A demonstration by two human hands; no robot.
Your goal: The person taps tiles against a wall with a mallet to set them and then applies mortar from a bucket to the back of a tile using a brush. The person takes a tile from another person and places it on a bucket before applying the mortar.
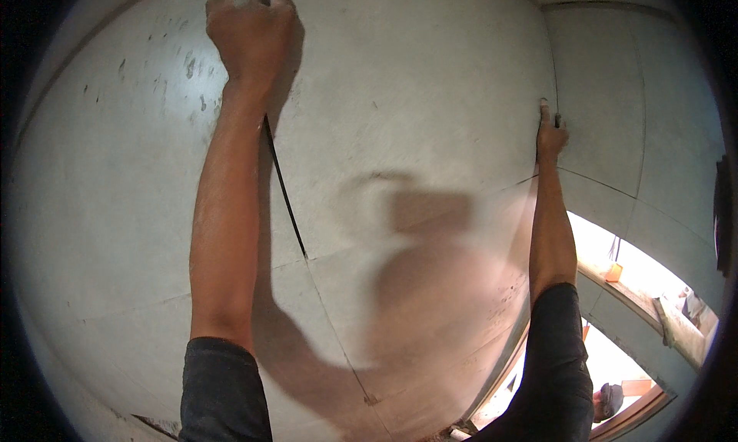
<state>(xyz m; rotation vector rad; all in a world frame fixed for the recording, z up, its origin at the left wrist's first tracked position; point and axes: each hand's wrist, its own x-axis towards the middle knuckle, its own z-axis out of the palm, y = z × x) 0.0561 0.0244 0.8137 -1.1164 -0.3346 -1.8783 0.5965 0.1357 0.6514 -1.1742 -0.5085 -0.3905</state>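
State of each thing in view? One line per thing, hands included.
Left hand: raised, fingers curled, cut off by the top edge; grip unclear.
Right hand: raised near the corner, one finger pointing up; grip unclear.
Pale panel: smudged, in shadow partly.
Dark line: straight, slanted; strip or gap, cannot tell.
Orange item: on the ledge.
Sleeves: ending near the elbows.

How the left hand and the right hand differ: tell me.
The left hand looks larger in the picture; the right hand looks smaller. The left hand reaches the picture's top edge, while the right hand sits lower. The left hand's fingers curl; the right hand has one digit pointing up. Both are bare, stretched out beyond dark sleeves.
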